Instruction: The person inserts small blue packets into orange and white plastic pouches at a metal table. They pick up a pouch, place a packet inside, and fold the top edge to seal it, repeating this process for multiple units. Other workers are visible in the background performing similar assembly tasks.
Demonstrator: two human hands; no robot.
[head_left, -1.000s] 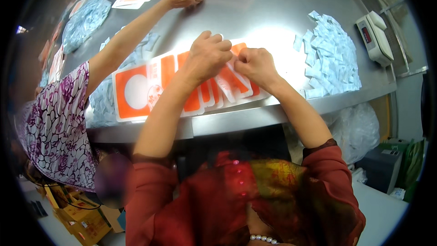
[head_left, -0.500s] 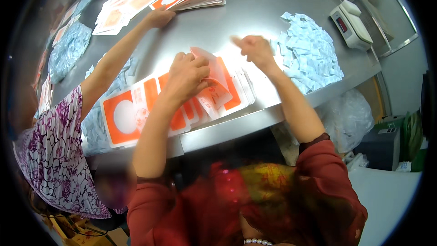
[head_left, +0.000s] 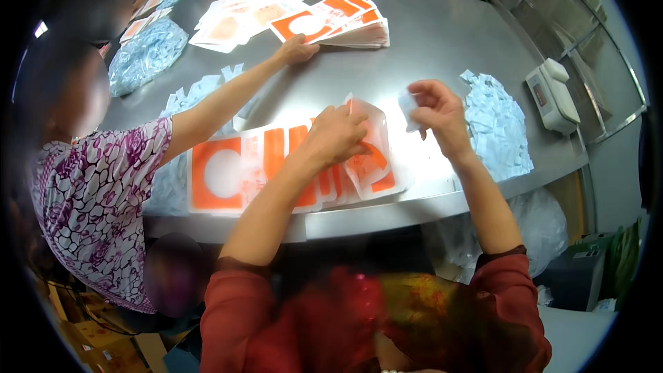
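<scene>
A fanned row of flat orange-and-white plastic bags [head_left: 222, 174] overlaps along the near edge of the metal table. My left hand [head_left: 336, 135] is closed on the raised edge of the bag [head_left: 373, 141] at the row's right end, lifting its upper layer. To its right, my right hand [head_left: 442, 114] pinches a small pale blue sachet [head_left: 408, 108], somewhat blurred, above the tabletop and apart from the bag. Just beyond that hand lies a heap of similar blue sachets [head_left: 498, 128].
A co-worker's hand [head_left: 297, 50] on the left reaches to another bag stack [head_left: 362, 34]. More blue sachets [head_left: 200, 93] lie near that arm, with a clear plastic sack [head_left: 148, 55] farther left. White scales [head_left: 552, 97] stand along the right side.
My right hand has come back from the sachet heap's left side and now shows a blue sachet in its fingers. My left hand still holds the bag's edge. The whole view has shifted.
</scene>
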